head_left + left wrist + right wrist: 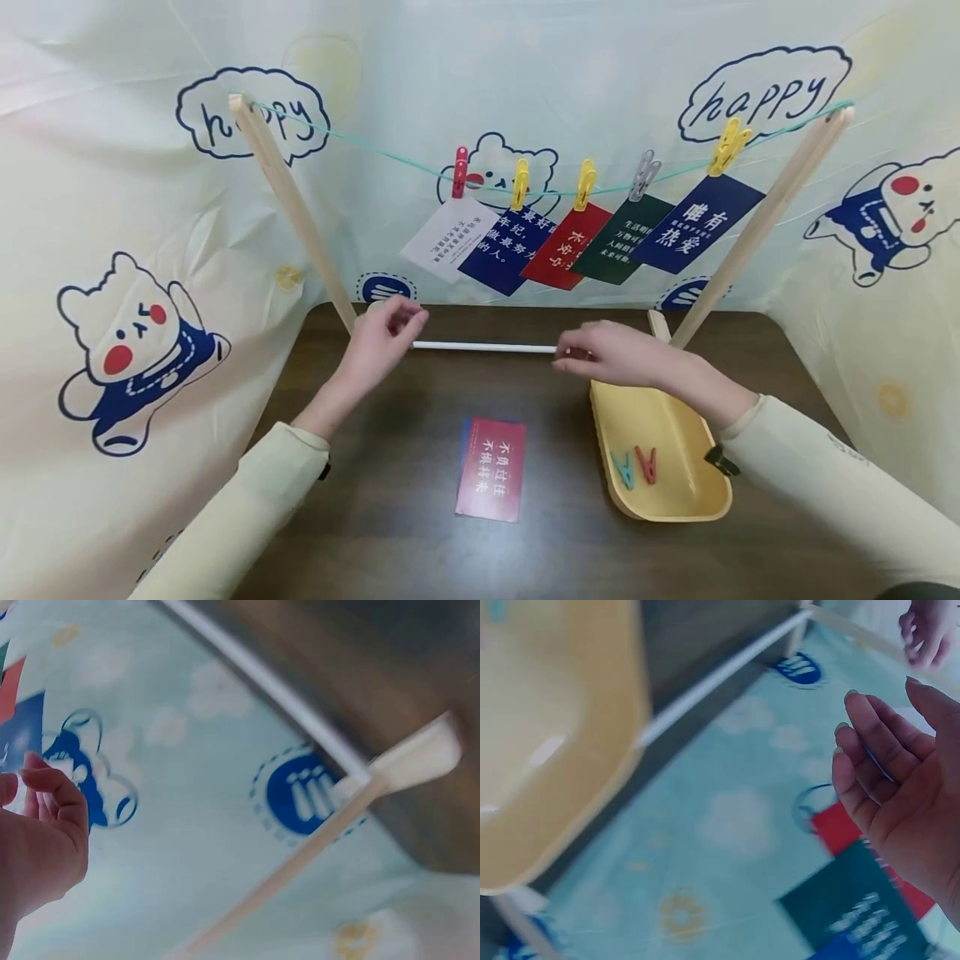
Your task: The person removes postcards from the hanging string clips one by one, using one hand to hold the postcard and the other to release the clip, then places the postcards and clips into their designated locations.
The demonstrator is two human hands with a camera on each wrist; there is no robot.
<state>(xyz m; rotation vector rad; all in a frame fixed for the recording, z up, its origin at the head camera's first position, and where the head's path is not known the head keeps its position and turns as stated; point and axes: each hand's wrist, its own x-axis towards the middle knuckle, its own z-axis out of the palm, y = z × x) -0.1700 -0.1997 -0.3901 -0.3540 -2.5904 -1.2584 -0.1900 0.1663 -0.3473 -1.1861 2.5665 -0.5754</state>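
Note:
My left hand hovers near the foot of the left wooden post, loosely curled around nothing. Above the yellow bin, my right hand is also bare, its relaxed fingers visible in the right wrist view. Clothespins hold several cards on a green string: a white card under a red clothespin, blue ones, a red card and a green card under a grey clothespin. At the right end, a yellow clothespin grips a dark blue card.
A pink-red card lies over a blue one on the brown table. Inside the bin are a turquoise clothespin and a red clothespin. A white rod runs low between the posts; the right post leans outward.

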